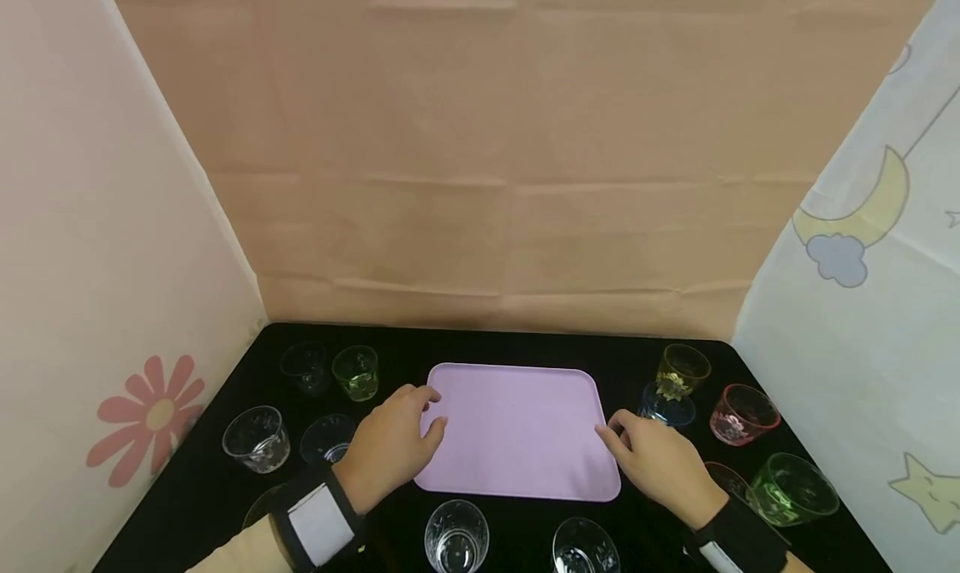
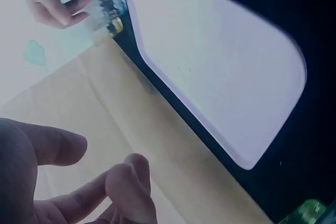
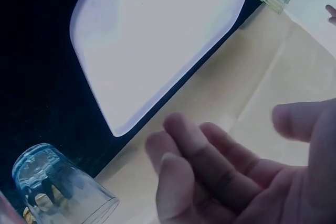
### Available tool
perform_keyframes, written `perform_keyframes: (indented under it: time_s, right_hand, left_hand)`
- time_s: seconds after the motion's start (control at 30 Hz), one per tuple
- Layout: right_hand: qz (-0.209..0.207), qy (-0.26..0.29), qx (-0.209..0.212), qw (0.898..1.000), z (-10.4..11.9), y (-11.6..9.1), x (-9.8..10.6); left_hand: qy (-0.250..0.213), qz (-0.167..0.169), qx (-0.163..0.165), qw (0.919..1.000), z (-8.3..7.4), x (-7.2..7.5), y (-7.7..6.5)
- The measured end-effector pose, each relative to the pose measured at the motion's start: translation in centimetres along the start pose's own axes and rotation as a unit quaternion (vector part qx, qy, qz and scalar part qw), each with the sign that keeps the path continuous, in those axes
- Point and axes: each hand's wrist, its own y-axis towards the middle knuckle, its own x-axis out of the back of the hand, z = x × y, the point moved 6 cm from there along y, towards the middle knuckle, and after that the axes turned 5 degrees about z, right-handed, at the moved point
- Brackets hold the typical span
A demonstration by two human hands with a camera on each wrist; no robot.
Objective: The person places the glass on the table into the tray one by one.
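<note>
A pale purple tray (image 1: 517, 431) lies flat on the black table. My left hand (image 1: 397, 440) is over its left edge, thumb and fingers apart and loosely bent, with nothing between them. On the other side, my right hand (image 1: 663, 465) hovers by the tray's right edge, also relaxed and holding nothing; whether it touches the rim I cannot tell. Two clear glasses, one left (image 1: 456, 535) and one right (image 1: 585, 548), stand in front of the tray. In the right wrist view a bluish glass (image 3: 60, 187) is near the bent fingers (image 3: 220, 161).
Left of the tray are a yellow-green glass (image 1: 356, 373), a clear glass (image 1: 257, 444) and a bluish glass (image 1: 318, 431) partly behind my hand. At right stand yellow (image 1: 682, 369), red (image 1: 744, 415) and green (image 1: 795, 490) glasses. Paper walls (image 1: 510, 156) enclose the table.
</note>
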Motion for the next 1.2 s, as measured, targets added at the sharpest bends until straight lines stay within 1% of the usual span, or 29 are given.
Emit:
perform_keyframes:
  time_s: [0.13, 0.3, 0.47, 0.57, 0.73, 0.83, 0.87, 0.93, 1.0, 1.07, 1.2]
  right_hand:
    - [0.007, -0.014, -0.023, 1.000, -0.7, -1.1, -0.6]
    - [0.019, -0.019, -0.049, 0.998, -1.4, -2.0, -1.7]
    - [0.039, -0.008, -0.074, 0.996, -1.8, -2.6, -2.9]
    - [0.052, -0.001, -0.086, 0.995, -1.9, -2.8, -3.6]
    - [0.057, -0.007, -0.091, 0.994, -2.2, -3.5, -4.5]
    - [0.049, -0.014, -0.086, 0.995, -2.2, -3.8, -4.9]
    - [0.046, -0.014, -0.085, 0.995, -2.2, -3.9, -5.0]
    - [0.046, -0.010, -0.089, 0.995, -2.3, -4.0, -5.2]
    - [0.049, -0.004, -0.095, 0.994, -2.4, -4.0, -5.5]
    - [0.053, 0.003, -0.100, 0.994, -2.5, -4.1, -5.9]
    - [0.058, 0.010, -0.100, 0.993, -2.6, -4.0, -6.9]
  left_hand:
    - [-0.011, 0.011, -0.007, 0.9999, 0.0, -0.7, -1.7]
    - [-0.036, 0.041, -0.004, 0.9985, 0.7, -2.1, -3.8]
    - [-0.072, 0.069, 0.005, 0.9950, 1.5, -3.6, -5.1]
    - [-0.098, 0.070, 0.024, 0.9924, 2.1, -4.3, -5.7]
    - [-0.127, 0.072, 0.073, 0.9866, 3.9, -5.2, -6.7]
    - [-0.145, 0.078, 0.086, 0.9827, 5.1, -6.1, -7.0]
    - [-0.154, 0.084, 0.093, 0.9801, 5.4, -6.4, -7.1]
    - [-0.167, 0.090, 0.104, 0.9763, 6.1, -7.3, -6.9]
    - [-0.169, 0.091, 0.114, 0.9747, 6.8, -8.0, -6.7]
    - [-0.158, 0.088, 0.122, 0.9759, 7.4, -8.6, -6.5]
    - [-0.136, 0.080, 0.124, 0.9796, 8.4, -9.3, -6.2]
